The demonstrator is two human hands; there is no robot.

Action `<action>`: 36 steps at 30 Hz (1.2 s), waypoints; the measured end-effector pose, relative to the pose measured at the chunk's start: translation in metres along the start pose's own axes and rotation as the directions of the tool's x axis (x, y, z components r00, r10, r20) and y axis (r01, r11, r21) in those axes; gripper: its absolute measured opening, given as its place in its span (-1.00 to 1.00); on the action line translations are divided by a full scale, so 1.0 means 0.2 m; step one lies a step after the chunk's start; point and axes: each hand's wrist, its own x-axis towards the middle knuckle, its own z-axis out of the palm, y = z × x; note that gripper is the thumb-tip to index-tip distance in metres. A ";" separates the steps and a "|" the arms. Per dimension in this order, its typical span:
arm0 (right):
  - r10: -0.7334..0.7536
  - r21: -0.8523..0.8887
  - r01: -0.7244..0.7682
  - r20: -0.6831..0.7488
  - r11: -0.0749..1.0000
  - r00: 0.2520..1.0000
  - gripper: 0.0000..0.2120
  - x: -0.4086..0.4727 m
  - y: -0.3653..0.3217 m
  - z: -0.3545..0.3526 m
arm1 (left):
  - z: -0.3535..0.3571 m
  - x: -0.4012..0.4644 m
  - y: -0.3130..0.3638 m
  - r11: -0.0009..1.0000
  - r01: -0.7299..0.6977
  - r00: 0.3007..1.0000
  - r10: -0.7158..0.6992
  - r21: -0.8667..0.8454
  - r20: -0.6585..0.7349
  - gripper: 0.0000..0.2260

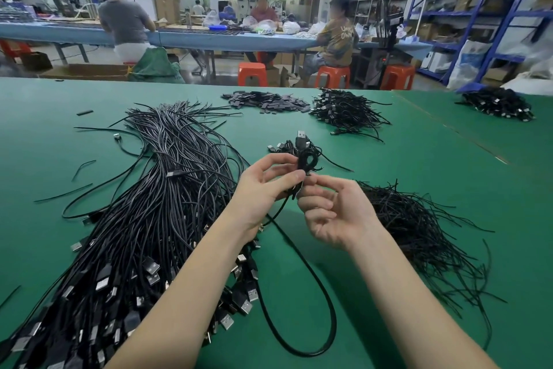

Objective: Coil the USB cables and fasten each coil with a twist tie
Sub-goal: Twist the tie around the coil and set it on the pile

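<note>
- Left hand (263,186): fingers curled, gripping a small coil (305,159) of black cable above the table (419,159)
- Right hand (335,213): thumb and forefinger pinching at the coil's lower end; whether a tie is held cannot be told
- Cable tail (314,294): loops down onto the table
- Loose cables (143,204): heap at left
- Ties (419,228): pile at right

Your table (419,177) is plain green; the cables (167,189), ties (419,225) and coil (305,160) are black; plugs (151,267) silver; stools (253,73) orange.
</note>
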 end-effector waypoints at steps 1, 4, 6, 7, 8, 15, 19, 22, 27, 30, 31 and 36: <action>-0.066 -0.080 0.063 -0.038 0.995 0.997 -0.82 0.01 0.02 0.00 | 0.00 0.00 0.00 1.000 -0.009 1.000 0.009 0.023 -0.018 -0.81; -0.306 -0.312 0.243 -0.171 0.919 0.937 -0.64 0.07 0.11 -0.06 | 0.00 0.05 0.00 0.998 0.001 0.995 0.005 0.065 -0.099 -0.80; -0.426 -0.421 0.323 -0.176 0.848 0.888 -0.63 0.10 0.17 -0.10 | 0.01 0.13 0.00 0.997 0.037 0.986 -0.027 0.061 -0.164 -0.80; -0.454 -0.462 0.339 -0.162 0.819 0.876 -0.64 0.12 0.18 -0.11 | 0.02 0.19 0.00 0.995 0.067 0.978 -0.051 0.076 -0.201 -0.81; -0.467 -0.505 0.340 -0.148 0.793 0.872 -0.64 0.12 0.19 -0.12 | 0.03 0.26 0.00 0.991 0.096 0.968 -0.071 0.095 -0.239 -0.83; -0.470 -0.598 0.344 -0.063 0.724 0.881 -0.65 0.12 0.20 -0.14 | 0.16 0.75 -0.05 0.960 0.157 0.909 -0.048 0.233 -0.414 -0.92; -0.447 -0.588 0.330 -0.061 0.739 0.892 -0.66 0.13 0.18 -0.15 | 0.16 0.83 -0.14 0.841 0.249 0.942 -0.096 0.481 -0.321 -0.76; -0.440 -0.580 0.329 -0.056 0.745 0.896 -0.68 0.13 0.18 -0.15 | 0.14 0.80 -0.12 0.798 0.206 0.966 -0.074 0.567 -0.248 -0.73; -0.435 -0.565 0.333 -0.050 0.754 0.899 -0.69 0.13 0.18 -0.15 | 0.05 0.59 0.01 0.892 0.103 0.973 0.003 0.440 -0.232 -0.88; -0.449 -0.587 0.343 -0.039 0.733 0.892 -0.68 0.13 0.19 -0.16 | -0.03 0.37 0.05 0.937 0.095 0.981 -0.031 0.337 -0.191 -0.84; -0.458 -0.592 0.351 -0.034 0.725 0.888 -0.68 0.14 0.19 -0.16 | -0.06 0.29 0.05 0.936 0.102 0.984 -0.044 0.336 -0.175 -0.80; -0.545 -0.746 0.365 0.003 0.557 0.838 -0.77 0.13 0.21 -0.15 | -0.07 0.06 -0.04 0.874 0.143 0.990 -0.130 0.465 -0.060 -0.73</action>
